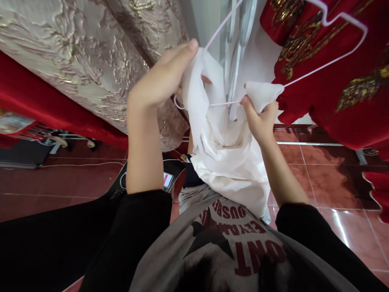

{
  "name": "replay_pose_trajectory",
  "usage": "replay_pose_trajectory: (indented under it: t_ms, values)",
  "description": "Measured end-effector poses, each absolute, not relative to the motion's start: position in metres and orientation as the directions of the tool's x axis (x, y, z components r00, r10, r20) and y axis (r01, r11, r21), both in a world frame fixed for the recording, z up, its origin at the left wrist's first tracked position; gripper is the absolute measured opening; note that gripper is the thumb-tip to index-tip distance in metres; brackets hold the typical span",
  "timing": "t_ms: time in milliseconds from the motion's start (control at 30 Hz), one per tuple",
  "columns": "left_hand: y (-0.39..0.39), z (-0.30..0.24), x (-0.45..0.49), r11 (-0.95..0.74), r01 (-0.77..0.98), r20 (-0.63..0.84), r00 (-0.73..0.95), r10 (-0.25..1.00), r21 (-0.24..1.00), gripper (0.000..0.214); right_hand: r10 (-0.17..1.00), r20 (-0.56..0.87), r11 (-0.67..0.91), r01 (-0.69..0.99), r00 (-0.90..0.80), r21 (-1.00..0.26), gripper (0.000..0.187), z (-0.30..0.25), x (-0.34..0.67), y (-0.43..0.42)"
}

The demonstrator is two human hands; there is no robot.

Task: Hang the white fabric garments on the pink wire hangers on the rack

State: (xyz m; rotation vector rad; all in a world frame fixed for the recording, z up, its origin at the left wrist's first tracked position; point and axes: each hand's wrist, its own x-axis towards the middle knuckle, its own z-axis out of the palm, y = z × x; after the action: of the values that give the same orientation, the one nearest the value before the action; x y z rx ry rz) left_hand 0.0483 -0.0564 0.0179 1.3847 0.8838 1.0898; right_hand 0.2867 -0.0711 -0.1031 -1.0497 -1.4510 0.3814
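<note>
My left hand (170, 75) is closed on one upper part of a white garment (234, 174), thumb on the cloth. Some of its fingers are hidden behind the fabric. A pale pink wire hanger (322, 66) runs through the garment's upper part; its lower bar shows between my hands. With fingers wrapped round the cloth, my right hand (261, 119) grips the other upper part, where the hanger's wire goes in. Below, the rest of the white cloth drapes in folds against my grey shirt (209, 243).
Cream, shiny embossed fabric (75, 52) hangs at the left, and red cloth with gold sequins (334, 81) at the right. A phone (167, 179) lies on a black surface low at left. Metal rails (238, 48) stand ahead, over a red tiled floor (328, 186).
</note>
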Motion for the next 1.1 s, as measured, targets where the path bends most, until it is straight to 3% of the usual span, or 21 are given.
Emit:
replay_pose_trajectory:
  t_ms: [133,300,567,733,1100]
  values:
    - [-0.056,0.03,0.032,-0.054,0.067,0.036,0.245,0.969,0.996,0.038,0.77,0.623,0.541,0.378,0.137,-0.752,0.042,-0.104,0.279,-0.074]
    - [-0.067,0.012,0.016,-0.165,0.025,0.153,0.259,0.954,0.986,0.067,0.785,0.604,0.523,0.373,0.141,-0.767,0.042,-0.109,0.276,-0.073]
    - [-0.067,-0.006,0.003,-0.26,0.056,0.249,0.158,0.956,0.964,0.052,0.781,0.614,0.539,0.373,0.116,-0.756,0.041,-0.107,0.273,-0.071]
    - [-0.067,-0.006,0.016,-0.259,0.066,0.26,-0.005,0.966,0.964,0.054,0.789,0.6,0.519,0.381,0.13,-0.765,0.044,-0.108,0.271,-0.071]
    - [-0.036,-0.001,0.053,-0.515,0.01,0.476,0.363,0.801,0.857,0.053,0.755,0.634,0.559,0.338,0.17,-0.757,0.029,-0.111,0.273,-0.062]
